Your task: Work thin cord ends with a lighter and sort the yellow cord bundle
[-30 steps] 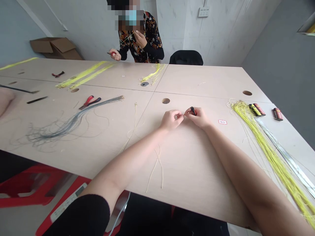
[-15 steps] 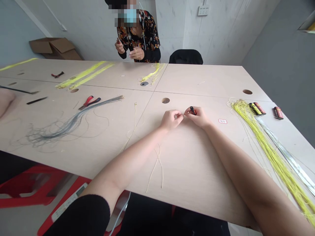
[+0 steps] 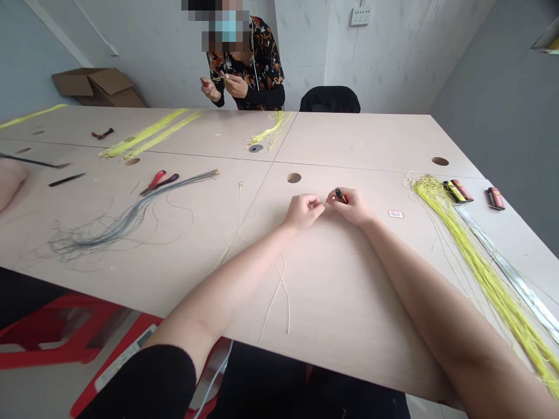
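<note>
Pale marbled wall (image 3: 393,58) behind a black chair (image 3: 331,100), grey wall (image 3: 498,110) at right.

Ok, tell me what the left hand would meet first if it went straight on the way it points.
The left hand would likely meet the right hand first, close in front of it; whether the two already touch is hard to tell.

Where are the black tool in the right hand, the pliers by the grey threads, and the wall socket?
Black tool (image 3: 339,194): head view, on its dark end that pokes out.
Pliers (image 3: 156,178): head view, on the red handle.
Wall socket (image 3: 360,16): head view, middle of its front.
</note>
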Demonstrator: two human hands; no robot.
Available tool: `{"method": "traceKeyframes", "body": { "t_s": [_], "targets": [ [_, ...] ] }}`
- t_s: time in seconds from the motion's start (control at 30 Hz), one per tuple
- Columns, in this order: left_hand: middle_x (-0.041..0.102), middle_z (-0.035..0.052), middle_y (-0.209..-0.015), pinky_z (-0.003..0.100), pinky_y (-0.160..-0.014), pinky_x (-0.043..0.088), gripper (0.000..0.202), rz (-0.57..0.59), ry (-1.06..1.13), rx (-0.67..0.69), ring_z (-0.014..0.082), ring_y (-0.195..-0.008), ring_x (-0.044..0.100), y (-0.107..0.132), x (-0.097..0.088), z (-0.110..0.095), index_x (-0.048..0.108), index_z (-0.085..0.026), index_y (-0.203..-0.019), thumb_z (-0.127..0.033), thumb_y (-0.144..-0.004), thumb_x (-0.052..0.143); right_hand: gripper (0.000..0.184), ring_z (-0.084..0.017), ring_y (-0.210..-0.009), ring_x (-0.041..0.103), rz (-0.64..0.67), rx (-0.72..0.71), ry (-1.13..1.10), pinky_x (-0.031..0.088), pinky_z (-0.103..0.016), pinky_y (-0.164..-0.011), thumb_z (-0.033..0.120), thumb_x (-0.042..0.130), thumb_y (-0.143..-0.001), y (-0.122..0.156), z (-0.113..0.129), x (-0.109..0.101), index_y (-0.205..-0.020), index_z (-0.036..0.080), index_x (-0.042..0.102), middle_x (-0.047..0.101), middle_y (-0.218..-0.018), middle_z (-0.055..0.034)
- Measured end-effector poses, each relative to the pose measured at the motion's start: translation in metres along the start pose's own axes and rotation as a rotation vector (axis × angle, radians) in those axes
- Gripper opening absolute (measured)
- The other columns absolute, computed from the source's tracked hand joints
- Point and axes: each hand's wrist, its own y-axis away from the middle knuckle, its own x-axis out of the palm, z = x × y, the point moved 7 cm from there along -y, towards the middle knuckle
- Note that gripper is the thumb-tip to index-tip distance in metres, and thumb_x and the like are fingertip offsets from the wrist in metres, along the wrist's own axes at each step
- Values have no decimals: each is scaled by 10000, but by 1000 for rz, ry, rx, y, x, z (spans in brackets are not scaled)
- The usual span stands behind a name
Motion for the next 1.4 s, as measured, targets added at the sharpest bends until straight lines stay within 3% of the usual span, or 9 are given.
{"method": "traceKeyframes", "body": {
  "t_s": [0.2,0.37,0.47,0.6,0.8,1.0,1.2,1.4],
  "targets": [
    [470,-36,-523,238,-505,313,201,-11,57,13,91,-521,385,0,-1,-1,493,-177,-541,-255,-718,548,141,-111,-566,353,-41,40,-17,287,-274,-559,320,541,-681,0,-3,-3,-674,185,579,458,-596,22],
    [491,-29,-570,241,-520,331,229,-68,57,92,89,-520,378,3,-7,-7,496,-185,-602,-298,-798,531,164,-101,-511,299,-58,111,-155,264,-271,-515,360,584,-689,1,-7,-6,-684,200,548,344,-540,49],
    [491,-22,-596,246,-532,343,269,-124,6,160,93,-526,384,5,-12,-13,493,-193,-635,-352,-850,509,271,-101,-490,242,-54,190,-393,238,-261,-470,424,581,-711,1,-10,-2,-636,230,408,265,-542,59],
    [506,-10,-626,256,-547,351,318,-203,-56,250,98,-533,401,10,-18,-22,496,-198,-665,-414,-897,476,445,-104,-492,230,48,240,-612,214,-252,-442,503,585,-719,3,-6,22,-578,235,259,246,-559,46],
    [500,-19,-610,241,-544,363,305,-302,11,350,96,-538,429,15,-26,-27,484,-195,-705,-393,-935,451,383,-111,-534,302,177,180,-633,289,-254,-490,526,582,-702,9,6,50,-554,202,440,323,-564,19],
    [470,-28,-611,222,-511,338,287,-364,-3,485,82,-530,412,19,-28,-34,489,-187,-700,-340,-943,473,407,-115,-563,317,157,172,-785,335,-240,-496,538,491,-720,7,8,47,-520,200,383,329,-605,6],
    [492,-28,-635,222,-510,332,253,-331,-11,559,74,-523,412,25,-24,-42,499,-185,-719,-290,-948,472,393,-93,-441,230,238,231,-777,194,-223,-401,531,492,-699,10,4,53,-509,219,348,368,-473,15],
    [462,-34,-630,216,-505,313,210,-342,-46,596,70,-519,377,27,-23,-45,507,-183,-731,-237,-934,490,334,-75,-377,150,274,230,-795,152,-226,-387,461,499,-664,12,5,54,-475,231,348,232,-361,64]
  ]
}}
